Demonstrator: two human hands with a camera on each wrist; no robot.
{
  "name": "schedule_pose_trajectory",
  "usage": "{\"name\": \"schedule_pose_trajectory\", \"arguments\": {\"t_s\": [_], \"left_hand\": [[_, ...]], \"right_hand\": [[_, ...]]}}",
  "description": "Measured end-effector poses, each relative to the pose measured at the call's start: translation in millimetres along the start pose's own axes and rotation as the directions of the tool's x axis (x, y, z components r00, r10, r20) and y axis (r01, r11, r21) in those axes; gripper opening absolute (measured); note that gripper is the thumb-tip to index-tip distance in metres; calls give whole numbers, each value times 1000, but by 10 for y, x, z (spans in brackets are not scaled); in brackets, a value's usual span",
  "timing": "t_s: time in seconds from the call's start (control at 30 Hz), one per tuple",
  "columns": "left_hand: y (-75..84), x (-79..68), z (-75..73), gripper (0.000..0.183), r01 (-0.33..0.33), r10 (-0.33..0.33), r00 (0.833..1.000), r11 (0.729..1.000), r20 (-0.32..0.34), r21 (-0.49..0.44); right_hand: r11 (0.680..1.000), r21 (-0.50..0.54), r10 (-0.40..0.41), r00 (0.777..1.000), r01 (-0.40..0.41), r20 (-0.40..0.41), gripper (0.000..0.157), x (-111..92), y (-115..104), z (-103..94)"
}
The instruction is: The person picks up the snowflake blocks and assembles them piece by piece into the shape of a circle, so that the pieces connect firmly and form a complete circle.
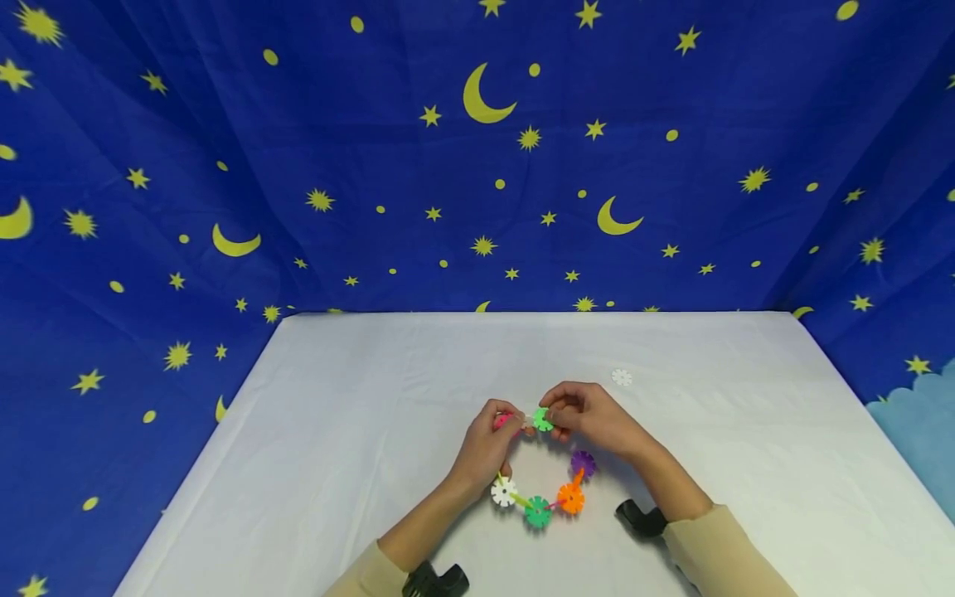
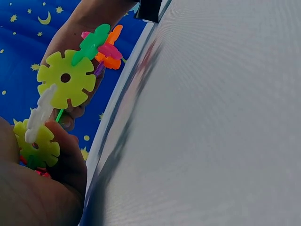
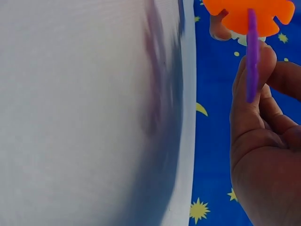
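Observation:
A chain of notched plastic snowflake discs hangs in a curve between both hands. My left hand (image 1: pixel 481 452) grips the chain's left end by a pink disc (image 1: pixel 504 421). Between thumb and fingers, my right hand (image 1: pixel 597 414) pinches a bright green disc (image 1: pixel 542 419) beside it; whether the two ends are joined is too small to tell. Lower down the curve are a white disc (image 1: pixel 503 492), a darker green disc (image 1: pixel 537 512), an orange disc (image 1: pixel 571 499) and a purple disc (image 1: pixel 584 464). The left wrist view also shows a yellow disc (image 2: pixel 77 89) slotted into the chain.
One loose white disc (image 1: pixel 622 377) lies on the white tabletop (image 1: pixel 336 464), beyond my right hand. A blue curtain (image 1: pixel 388 149) with yellow stars and moons rises behind the table. Black devices (image 1: pixel 642 519) sit at both wrists.

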State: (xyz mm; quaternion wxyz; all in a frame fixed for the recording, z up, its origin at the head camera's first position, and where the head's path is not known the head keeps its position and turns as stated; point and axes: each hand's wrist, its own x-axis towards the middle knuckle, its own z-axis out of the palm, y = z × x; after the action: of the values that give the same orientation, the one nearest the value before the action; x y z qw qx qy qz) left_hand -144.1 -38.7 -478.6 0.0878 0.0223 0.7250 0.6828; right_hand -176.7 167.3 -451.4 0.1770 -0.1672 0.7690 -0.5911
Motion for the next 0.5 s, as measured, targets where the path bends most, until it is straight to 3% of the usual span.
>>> {"name": "schedule_pose_trajectory", "arguments": {"t_s": [0.3,0.5], "left_hand": [[31,-32,-25,15,-26,23,999,997,33,79],[39,-43,-16,14,-17,14,999,997,50,72]], "right_hand": [[1000,14,-9,1000,10,-12,17,10,6,49],[999,39,-9,1000,9,-3,16,0,8,52]]}}
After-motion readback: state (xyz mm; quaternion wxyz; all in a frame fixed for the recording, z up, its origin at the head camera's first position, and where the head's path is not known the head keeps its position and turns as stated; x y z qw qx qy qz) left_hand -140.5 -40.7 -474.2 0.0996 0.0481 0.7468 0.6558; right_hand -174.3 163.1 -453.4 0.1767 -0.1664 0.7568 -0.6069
